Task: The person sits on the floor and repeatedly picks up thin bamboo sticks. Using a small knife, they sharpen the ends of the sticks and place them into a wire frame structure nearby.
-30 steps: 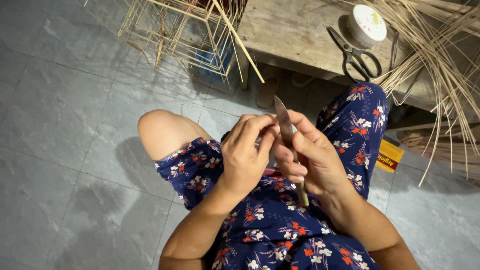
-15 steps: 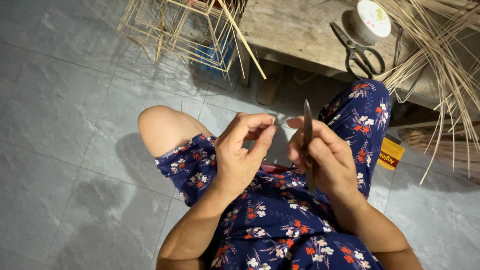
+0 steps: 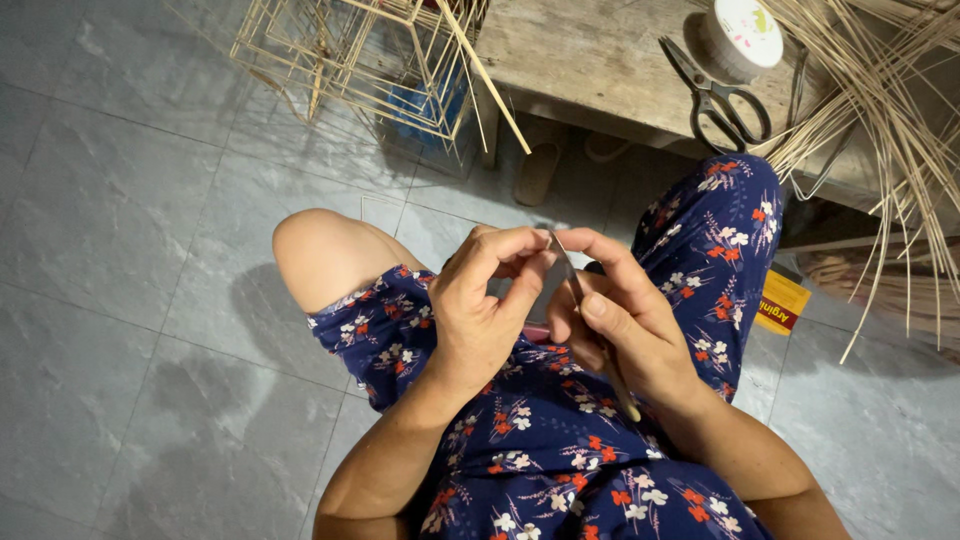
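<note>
At the frame's centre, the right hand [image 3: 625, 335] is closed around a knife [image 3: 590, 325]. The left hand [image 3: 485, 310] pinches its fingertips at the blade; what they hold is too small to tell. Scissors [image 3: 715, 95] lie on the desk [image 3: 580, 60], upper right.

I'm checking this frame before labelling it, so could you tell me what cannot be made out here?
Head view only:
- Knife: handle hidden inside the right hand.
- Whatever the left hand pinches: covered by its fingertips.
- Bamboo strips: cut off at the right edge.
- Frame: top cut off.

left hand [image 3: 485, 320] closed in onto knife [image 3: 572, 285]
</note>
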